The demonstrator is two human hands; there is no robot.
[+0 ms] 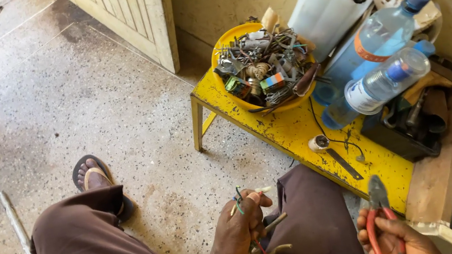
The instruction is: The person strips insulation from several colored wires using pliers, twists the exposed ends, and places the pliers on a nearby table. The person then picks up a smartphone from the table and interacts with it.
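The person sits with knees apart over the speckled terrazzo floor (54,112), and the left hand (242,227) is raised between the thighs. Its fingers (253,201) are closed around a small bundle of thin insulated wires, green, red and pale (240,200), pinched near the tips so the loose ends stand up above the thumb where they can be seen and reached; further strands trail down below the palm. The right hand (391,237) sits low at the frame's edge, its fingers wrapped round the red handles of a pair of pliers (378,199), whose dark nose points upward and looks shut. The tool is held apart from the wires, off to the right of them, with the right thigh between.

Just beside the pliers stands a worn yellow wooden counter (298,127), kept within arm's reach. It carries a yellow plastic bowl heaped with metal scrap and small parts (265,66), two clear plastic bottles with blue caps (384,59) lying tilted, and a white plastic jerrycan (322,9).
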